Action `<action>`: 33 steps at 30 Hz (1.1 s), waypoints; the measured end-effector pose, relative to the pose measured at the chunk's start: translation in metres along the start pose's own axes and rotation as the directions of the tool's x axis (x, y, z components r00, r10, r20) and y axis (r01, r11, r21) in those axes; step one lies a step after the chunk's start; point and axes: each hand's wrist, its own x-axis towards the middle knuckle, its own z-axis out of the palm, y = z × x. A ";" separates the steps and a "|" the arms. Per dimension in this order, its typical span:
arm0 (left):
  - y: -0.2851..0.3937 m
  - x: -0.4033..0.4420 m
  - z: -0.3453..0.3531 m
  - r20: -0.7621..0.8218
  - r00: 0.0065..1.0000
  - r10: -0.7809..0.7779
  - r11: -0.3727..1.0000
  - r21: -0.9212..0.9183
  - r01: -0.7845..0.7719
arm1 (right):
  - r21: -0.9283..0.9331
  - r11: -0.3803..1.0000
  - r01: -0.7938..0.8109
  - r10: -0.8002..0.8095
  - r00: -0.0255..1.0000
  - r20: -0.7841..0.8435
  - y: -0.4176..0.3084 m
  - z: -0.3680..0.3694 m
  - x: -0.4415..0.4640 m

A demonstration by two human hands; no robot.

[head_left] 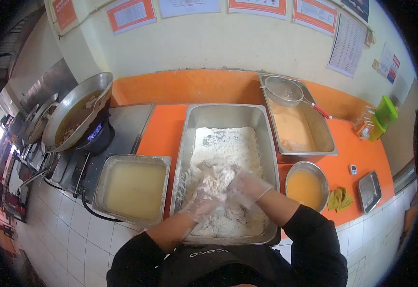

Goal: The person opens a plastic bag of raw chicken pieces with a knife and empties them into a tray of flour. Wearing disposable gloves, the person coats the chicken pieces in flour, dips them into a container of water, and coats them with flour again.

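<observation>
A deep steel pan [272, 143] in front of me holds white flour [228, 143], with a darker patch of bare bottom showing at its far end. Both of my hands wear clear plastic gloves and are down in the flour. My left hand [203, 203] and my right hand [248, 184] cup a flour-coated clump [217, 179] between them. Flour hides most of the left fingers, and the right hand is slightly blurred. What lies inside the clump cannot be made out. More floury lumps [233, 213] lie near the pan's front.
Left stand a tray of cloudy liquid [132, 189] and a wok of oil [77, 112] over a lit burner [94, 133]. On the right are a pan of orange-tinted powder [292, 126], a sieve [284, 91], a bowl of orange liquid [304, 189], a cloth [340, 199] and a small tray [369, 191].
</observation>
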 end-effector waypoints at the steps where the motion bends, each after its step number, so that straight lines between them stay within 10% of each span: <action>1: 0.010 -0.002 -0.006 -0.035 0.999 0.012 0.995 -0.098 -0.015 | 0.002 0.998 -0.064 0.064 0.997 -0.050 -0.001 -0.010 0.001; 4: 0.056 -0.017 -0.025 -0.148 0.974 -0.174 0.945 -0.304 0.123 | -0.348 0.903 -0.252 0.281 0.959 0.036 -0.014 -0.054 0.015; 8: -0.009 -0.010 -0.044 -0.149 0.981 -0.126 0.883 -0.467 0.042 | -0.140 0.990 0.015 0.006 0.990 0.143 0.030 -0.051 0.048; 12: -0.071 0.027 -0.034 -0.040 0.972 -0.231 0.973 0.022 0.232 | 0.247 0.905 -0.346 0.313 0.936 0.162 0.020 -0.013 0.070; 18: -0.027 0.034 -0.022 0.095 0.951 -0.295 0.854 0.473 0.218 | -0.361 0.930 0.069 0.091 0.908 0.409 0.011 0.020 0.077; 23: -0.016 0.035 -0.015 0.024 0.955 -0.294 0.801 0.552 0.232 | -0.161 0.986 0.047 0.074 0.741 0.668 0.062 0.032 0.076; 28: -0.002 0.027 -0.018 0.024 0.957 -0.288 0.782 0.583 0.221 | -0.307 0.890 -0.338 0.430 0.847 0.314 0.048 -0.037 0.066; 31: -0.022 0.033 -0.015 0.003 0.999 -0.037 0.844 0.536 0.030 | 0.082 0.806 -0.586 0.577 0.746 -0.334 0.056 -0.034 0.052; 33: -0.058 0.042 -0.005 -0.054 0.953 0.297 0.841 0.487 -0.234 | 0.049 0.866 -0.497 0.499 0.860 -0.104 0.051 -0.026 0.046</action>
